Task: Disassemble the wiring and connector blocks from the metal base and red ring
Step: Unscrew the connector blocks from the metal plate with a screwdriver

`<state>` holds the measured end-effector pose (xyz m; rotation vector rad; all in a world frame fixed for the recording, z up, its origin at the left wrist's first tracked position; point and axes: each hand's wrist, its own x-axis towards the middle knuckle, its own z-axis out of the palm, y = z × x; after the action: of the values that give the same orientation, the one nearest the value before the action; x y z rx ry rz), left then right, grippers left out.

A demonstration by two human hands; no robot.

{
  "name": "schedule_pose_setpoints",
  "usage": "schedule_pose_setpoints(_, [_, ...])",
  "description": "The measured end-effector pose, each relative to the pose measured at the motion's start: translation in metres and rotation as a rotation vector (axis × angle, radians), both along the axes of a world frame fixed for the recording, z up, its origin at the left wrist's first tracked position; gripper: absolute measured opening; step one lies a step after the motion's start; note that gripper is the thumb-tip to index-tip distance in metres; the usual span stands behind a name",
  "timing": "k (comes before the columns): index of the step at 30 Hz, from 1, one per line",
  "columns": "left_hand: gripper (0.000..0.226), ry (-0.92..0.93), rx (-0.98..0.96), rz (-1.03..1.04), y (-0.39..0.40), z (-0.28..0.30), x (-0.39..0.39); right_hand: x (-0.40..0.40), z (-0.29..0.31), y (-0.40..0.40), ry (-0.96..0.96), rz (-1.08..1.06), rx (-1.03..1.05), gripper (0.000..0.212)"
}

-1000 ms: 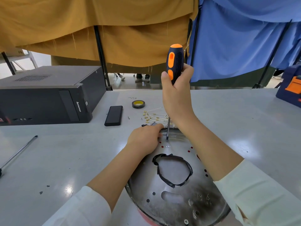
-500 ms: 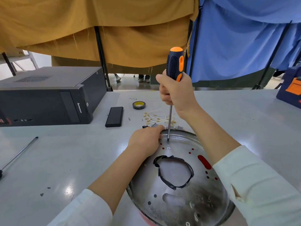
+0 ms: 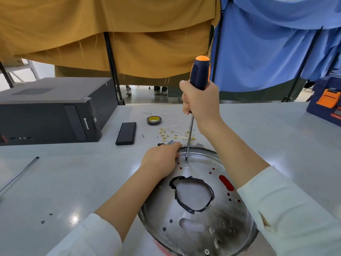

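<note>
The round metal base (image 3: 193, 215) lies flat on the grey surface (image 3: 73, 182), close to the person, with a bit of the red ring (image 3: 162, 248) peeking out under its near edge. The right hand (image 3: 200, 104) has its fingers wrapped tight around the screwdriver (image 3: 200, 74) — it stands almost straight up, with its tip down on the base near the far rim. The left hand (image 3: 160, 160) rests on the far left rim, fingers curled over the edge. Behind the base lie some loose wires (image 3: 175, 134), a tape roll (image 3: 154, 120) and a black computer (image 3: 49, 111).
</note>
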<state>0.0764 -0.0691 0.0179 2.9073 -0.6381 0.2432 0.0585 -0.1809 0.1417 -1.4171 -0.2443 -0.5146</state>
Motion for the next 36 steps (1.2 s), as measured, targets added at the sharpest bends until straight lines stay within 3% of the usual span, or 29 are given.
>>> schedule_pose_setpoints(4, [0.023, 0.011, -0.009, 0.013, -0.001, 0.0, 0.001, 0.008, 0.0, -0.009, 0.018, 0.258, 0.027, 0.035])
schedule_pose_setpoints(8, [0.024, 0.01, -0.01, 0.021, -0.001, 0.001, 0.001, 0.006, -0.004, -0.013, -0.009, 0.299, 0.0, 0.027])
schedule_pose_setpoints(12, [0.024, 0.012, -0.027, 0.013, 0.0, 0.001, -0.001, -0.001, -0.003, -0.011, -0.027, 0.049, -0.235, 0.025])
schedule_pose_setpoints(14, [0.024, 0.012, -0.036, 0.006, 0.0, 0.001, 0.0, -0.002, -0.002, -0.006, -0.027, -0.085, -0.187, 0.029])
schedule_pose_setpoints(18, [0.022, 0.017, -0.037, 0.008, -0.001, 0.001, -0.001, -0.001, -0.003, 0.005, -0.005, -0.151, -0.143, 0.013])
schedule_pose_setpoints(21, [0.02, 0.022, -0.031, 0.004, 0.0, 0.001, -0.001, 0.003, -0.006, 0.01, -0.058, -0.193, -0.134, 0.025])
schedule_pose_setpoints(26, [0.022, 0.025, -0.019, 0.004, -0.001, 0.002, -0.001, 0.011, -0.002, -0.003, -0.005, 0.304, -0.019, 0.031])
schedule_pose_setpoints(28, [0.021, 0.026, -0.015, 0.008, -0.001, 0.002, -0.001, 0.011, -0.006, -0.006, -0.02, 0.337, -0.032, 0.03])
schedule_pose_setpoints(31, [0.02, 0.013, -0.006, 0.009, -0.001, 0.002, -0.002, 0.006, -0.008, -0.008, -0.035, 0.267, -0.039, 0.025])
schedule_pose_setpoints(36, [0.023, 0.014, -0.021, 0.01, 0.0, 0.002, -0.002, 0.001, 0.006, -0.013, -0.015, -0.052, -0.229, 0.018])
